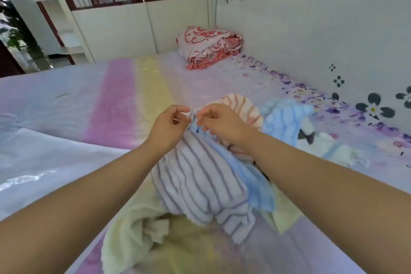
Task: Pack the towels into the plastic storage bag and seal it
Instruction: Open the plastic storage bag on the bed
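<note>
A white towel with purple stripes [200, 182] hangs lifted over the bed, pinched at its top edge by my left hand [169, 128] and my right hand [219, 123], which are close together. A light blue towel [287, 118] lies to the right, with an orange-striped towel [242, 107] behind my right hand. A pale yellow towel [133, 231] is bunched near the bottom. The clear plastic storage bag [40, 169] lies flat on the bed at the left.
The bed [100, 91] has a pastel striped sheet. A folded red patterned blanket [209, 46] sits at the far end. A white headboard with black flowers [311, 29] runs along the right. A white towel with dark marks [329, 144] lies right of the blue one.
</note>
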The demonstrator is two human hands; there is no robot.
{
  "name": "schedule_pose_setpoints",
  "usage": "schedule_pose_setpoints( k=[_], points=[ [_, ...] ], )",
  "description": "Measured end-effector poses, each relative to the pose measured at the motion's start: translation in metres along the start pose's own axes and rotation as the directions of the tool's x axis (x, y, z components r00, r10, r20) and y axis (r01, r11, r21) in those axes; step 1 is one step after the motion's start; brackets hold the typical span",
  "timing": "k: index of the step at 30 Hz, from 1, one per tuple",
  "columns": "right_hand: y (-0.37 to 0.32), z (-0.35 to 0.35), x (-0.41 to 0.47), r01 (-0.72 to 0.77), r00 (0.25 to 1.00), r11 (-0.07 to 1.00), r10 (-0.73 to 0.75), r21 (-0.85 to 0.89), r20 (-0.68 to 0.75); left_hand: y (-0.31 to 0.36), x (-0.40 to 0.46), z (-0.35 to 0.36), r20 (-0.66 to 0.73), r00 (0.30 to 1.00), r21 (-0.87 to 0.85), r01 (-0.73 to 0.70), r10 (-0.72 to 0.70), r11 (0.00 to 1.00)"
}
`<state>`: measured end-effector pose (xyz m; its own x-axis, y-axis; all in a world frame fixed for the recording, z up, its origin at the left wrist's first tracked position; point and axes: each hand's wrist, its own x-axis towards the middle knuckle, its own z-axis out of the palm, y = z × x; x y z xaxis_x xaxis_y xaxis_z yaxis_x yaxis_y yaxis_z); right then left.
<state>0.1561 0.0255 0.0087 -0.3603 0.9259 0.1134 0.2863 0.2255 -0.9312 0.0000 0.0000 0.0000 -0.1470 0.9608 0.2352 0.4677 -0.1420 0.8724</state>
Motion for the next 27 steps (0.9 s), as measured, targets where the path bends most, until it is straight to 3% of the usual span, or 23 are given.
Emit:
schedule_pose_setpoints(
  k=[3, 6, 10, 12, 17, 19, 21, 24, 27],
  points=[
    [0.006, 0.03, -0.012, 0.162, 0.981, 0.973, -0.176, -0.162, -0.076, -0.019, -0.022, -0.011, -0.046, 0.996, 0.068, -0.077, 0.08, 0.995],
    [0.005, 0.06, -0.036, 0.135, 0.979, 0.918, -0.181, -0.374, -0.091, -0.041, -0.053, -0.034, -0.103, 0.994, 0.095, -0.029, 0.038, 0.995],
    [0.003, 0.083, -0.064, -0.045, 0.99, 0.601, -0.083, -0.798, -0.118, -0.079, -0.088, -0.088, -0.043, 0.999, 0.331, 0.026, -0.012, 0.943],
    [0.004, 0.087, -0.065, -0.132, 0.987, 0.463, -0.018, -0.877, -0.158, -0.101, -0.096, -0.112, 0.037, 0.997, 0.494, 0.046, -0.074, 0.868],
    [0.002, 0.109, -0.067, -0.217, 0.972, 0.292, -0.026, -0.932, -0.235, -0.158, -0.125, -0.159, 0.12, 0.936, 0.772, 0.121, -0.329, 0.624],
    [-0.001, 0.115, -0.069, -0.214, 0.972, 0.293, -0.032, -0.932, -0.233, -0.178, -0.137, -0.163, 0.162, 0.898, 0.791, 0.129, -0.408, 0.598],
    [-0.003, 0.12, -0.069, -0.189, 0.963, 0.37, -0.113, -0.91, -0.246, -0.191, -0.147, -0.161, 0.192, 0.877, 0.784, 0.133, -0.441, 0.606],
    [-0.011, 0.128, -0.07, -0.137, 0.924, 0.465, -0.26, -0.875, -0.282, -0.196, -0.156, -0.155, 0.191, 0.892, 0.806, 0.096, -0.411, 0.583],
    [-0.025, 0.146, -0.075, -0.099, 0.923, 0.433, -0.296, -0.896, -0.245, -0.184, -0.16, -0.151, 0.164, 0.911, 0.878, 0.04, -0.379, 0.477]
  ],
)
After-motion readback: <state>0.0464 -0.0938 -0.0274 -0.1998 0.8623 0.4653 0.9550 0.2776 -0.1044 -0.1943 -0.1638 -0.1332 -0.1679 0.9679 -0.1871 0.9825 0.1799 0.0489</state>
